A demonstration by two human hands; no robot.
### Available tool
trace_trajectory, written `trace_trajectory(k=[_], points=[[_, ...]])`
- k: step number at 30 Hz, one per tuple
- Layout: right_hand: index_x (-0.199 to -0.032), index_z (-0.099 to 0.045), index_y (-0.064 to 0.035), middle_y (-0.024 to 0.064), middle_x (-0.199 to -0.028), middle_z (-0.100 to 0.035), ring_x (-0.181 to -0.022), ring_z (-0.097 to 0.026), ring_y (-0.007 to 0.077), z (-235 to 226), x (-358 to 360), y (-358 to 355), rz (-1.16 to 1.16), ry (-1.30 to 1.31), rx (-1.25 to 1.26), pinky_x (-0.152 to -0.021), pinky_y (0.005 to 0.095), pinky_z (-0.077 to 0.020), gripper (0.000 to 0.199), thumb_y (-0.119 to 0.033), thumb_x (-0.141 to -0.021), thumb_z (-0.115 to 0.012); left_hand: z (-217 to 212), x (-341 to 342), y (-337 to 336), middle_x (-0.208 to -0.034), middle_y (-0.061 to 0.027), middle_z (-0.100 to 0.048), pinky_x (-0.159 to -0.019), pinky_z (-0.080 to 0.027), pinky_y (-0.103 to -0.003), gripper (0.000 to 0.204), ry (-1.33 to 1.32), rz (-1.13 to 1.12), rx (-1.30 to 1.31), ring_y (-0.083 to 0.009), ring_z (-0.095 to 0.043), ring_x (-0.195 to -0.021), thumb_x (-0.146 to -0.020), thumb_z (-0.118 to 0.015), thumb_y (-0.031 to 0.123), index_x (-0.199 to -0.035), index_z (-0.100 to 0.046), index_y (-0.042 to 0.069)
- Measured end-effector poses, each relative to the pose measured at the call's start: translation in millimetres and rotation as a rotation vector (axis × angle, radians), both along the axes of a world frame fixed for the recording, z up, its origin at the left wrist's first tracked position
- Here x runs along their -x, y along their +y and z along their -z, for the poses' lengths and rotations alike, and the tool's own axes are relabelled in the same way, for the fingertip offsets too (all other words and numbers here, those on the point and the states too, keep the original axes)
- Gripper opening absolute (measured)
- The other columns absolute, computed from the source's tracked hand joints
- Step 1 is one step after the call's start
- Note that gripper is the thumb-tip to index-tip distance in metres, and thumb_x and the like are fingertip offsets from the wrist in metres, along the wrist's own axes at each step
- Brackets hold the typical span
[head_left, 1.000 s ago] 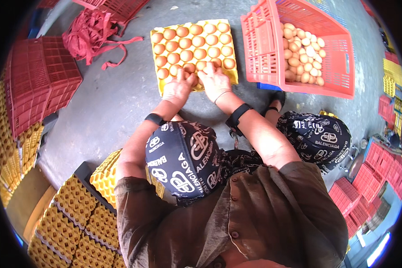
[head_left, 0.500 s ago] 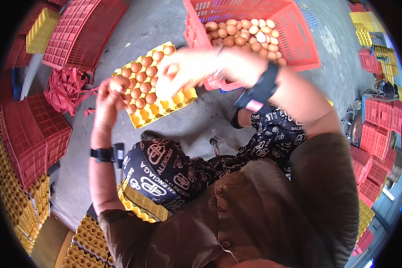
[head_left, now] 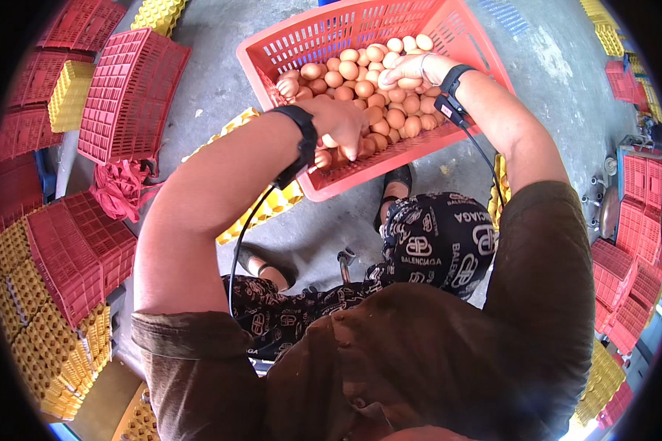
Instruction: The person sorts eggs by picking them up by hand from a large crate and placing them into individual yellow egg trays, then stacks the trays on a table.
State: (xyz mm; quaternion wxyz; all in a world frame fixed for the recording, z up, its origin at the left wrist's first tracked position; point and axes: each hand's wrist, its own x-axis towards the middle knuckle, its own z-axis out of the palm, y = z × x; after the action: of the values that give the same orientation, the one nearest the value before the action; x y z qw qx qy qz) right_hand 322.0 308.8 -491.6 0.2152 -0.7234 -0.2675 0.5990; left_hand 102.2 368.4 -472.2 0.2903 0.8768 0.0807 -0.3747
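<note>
Red plastic crate (head_left: 449, 29) full of brown eggs (head_left: 379, 99); left hand (head_left: 342, 125) and right hand (head_left: 412, 70) both reach in, each gripping eggs.

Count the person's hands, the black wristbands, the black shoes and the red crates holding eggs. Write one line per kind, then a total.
Hands: 2, left hand and right hand
Black wristbands: 2, left wristband and right wristband
Black shoes: 2, near shoe and far shoe
Red crates holding eggs: 1, red crate
Total: 7
</note>
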Motion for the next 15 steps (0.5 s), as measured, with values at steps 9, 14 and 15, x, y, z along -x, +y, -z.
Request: trace_trajectory(k=[9,14,15], points=[[-0.106,-0.064,-0.0111,0.0016,-0.093,-0.064,-0.082,-0.058,0.0134,28.3,9.8,22.2,-0.595,-0.667,-0.140,-0.074,0.0263,-0.0469,0.026,-0.027,-0.086,-0.067,-12.2,30.2,5.2,-0.074,-0.0087,-0.067,-0.048,-0.047,-0.035,0.023,-0.050,-0.366,0.348,-0.0195,-0.063,-0.059,-0.074,-0.065,0.010,-0.096,-0.065,0.004],[-0.112,-0.062,-0.0083,0.0075,-0.089,-0.062,-0.085,-0.061,0.0223,17.9,-11.7,13.8,-0.778,-0.812,-0.440,-0.079,0.0336,-0.0506,0.030,-0.025,-0.087,-0.065,-85.5,143.6,85.1,-0.086,-0.0030,-0.069,-0.068,-0.053,-0.031,0.024,-0.755,-0.704,0.107,-0.0163,-0.064,-0.074,-0.088,-0.066,0.021,-0.106,-0.065,0.007],[-0.116,-0.061,-0.0059,0.0080,-0.089,-0.064,-0.083,-0.063,0.0238,-0.6,2.1,32.2,-0.680,-0.664,-0.369,-0.081,0.0324,-0.0517,0.033,-0.021,-0.087,-0.065,-63.6,194.7,98.9,-0.084,-0.0055,-0.069,-0.069,-0.052,-0.032,0.023,-0.684,-0.670,-0.057,-0.0165,-0.063,-0.073,-0.089,-0.064,0.022,-0.104,-0.065,0.004]])
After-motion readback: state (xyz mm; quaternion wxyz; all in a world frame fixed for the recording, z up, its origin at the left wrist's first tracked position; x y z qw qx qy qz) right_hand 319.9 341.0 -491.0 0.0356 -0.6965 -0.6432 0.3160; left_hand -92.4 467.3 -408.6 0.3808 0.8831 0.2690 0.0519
